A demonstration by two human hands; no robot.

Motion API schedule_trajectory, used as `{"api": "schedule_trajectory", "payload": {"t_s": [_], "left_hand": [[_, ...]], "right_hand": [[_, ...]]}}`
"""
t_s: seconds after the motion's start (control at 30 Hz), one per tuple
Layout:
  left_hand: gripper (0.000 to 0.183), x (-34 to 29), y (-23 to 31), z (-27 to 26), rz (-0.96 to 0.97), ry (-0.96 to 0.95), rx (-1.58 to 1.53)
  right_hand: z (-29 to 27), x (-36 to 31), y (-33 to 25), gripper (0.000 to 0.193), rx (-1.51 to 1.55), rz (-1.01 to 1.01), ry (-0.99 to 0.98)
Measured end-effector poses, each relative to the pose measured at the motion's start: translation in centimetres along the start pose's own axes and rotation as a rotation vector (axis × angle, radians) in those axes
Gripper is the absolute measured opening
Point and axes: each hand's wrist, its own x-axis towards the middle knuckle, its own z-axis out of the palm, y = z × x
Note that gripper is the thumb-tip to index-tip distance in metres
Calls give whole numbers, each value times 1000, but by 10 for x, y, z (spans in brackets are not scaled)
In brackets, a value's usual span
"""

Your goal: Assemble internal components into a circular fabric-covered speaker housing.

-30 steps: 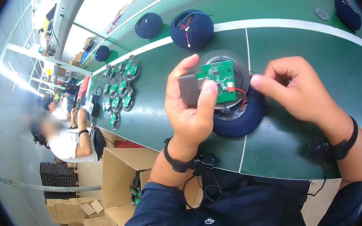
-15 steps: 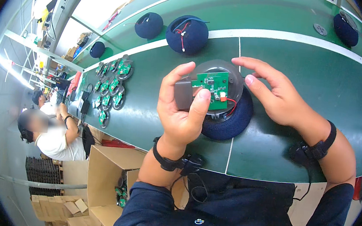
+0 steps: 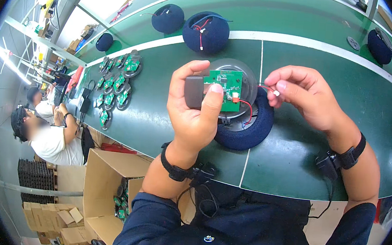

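My left hand (image 3: pixel 194 106) grips a round dark base with a green circuit board (image 3: pixel 230 81) on it, the thumb lying over the board's left edge. From a connector on the board a red wire (image 3: pixel 251 110) runs down into the dark blue, fabric-covered round housing (image 3: pixel 251 133) beneath. Right of the base, my right hand (image 3: pixel 302 95) pinches a thin red-and-black wire with a small white plug (image 3: pixel 276 93) at its end. The base is held tilted above the housing, whose opening it partly hides.
Two more blue housings, one with red wires (image 3: pixel 206 34) and one (image 3: pixel 167 18) beside it, stand at the back. Another housing (image 3: pixel 380 46) is far right near a grey disc (image 3: pixel 353 43). Several board assemblies (image 3: pixel 119 84) lie left. A cardboard box (image 3: pixel 105 184) stands below; people sit far left.
My right hand has closed on the wire with the white plug, which now shows pulled out to the right. My left hand and the board have shifted slightly left and up.
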Motion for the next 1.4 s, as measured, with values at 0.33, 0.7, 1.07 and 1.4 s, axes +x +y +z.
{"api": "schedule_trajectory", "payload": {"t_s": [0.33, 0.7, 1.07, 1.4], "left_hand": [[43, -3, 2, 1, 35, -11, -32], [41, -4, 5, 1, 5, 1, 66], [42, -5, 6, 2, 18, 1, 88], [45, -12, 14, 7, 51, -42, 179]], "right_hand": [[18, 2, 14, 20, -104, -209, 136], [21, 3, 22, 18, 3, -235, 152], [24, -7, 6, 13, -630, -576, 11], [49, -19, 6, 10, -695, -449, 168]]}}
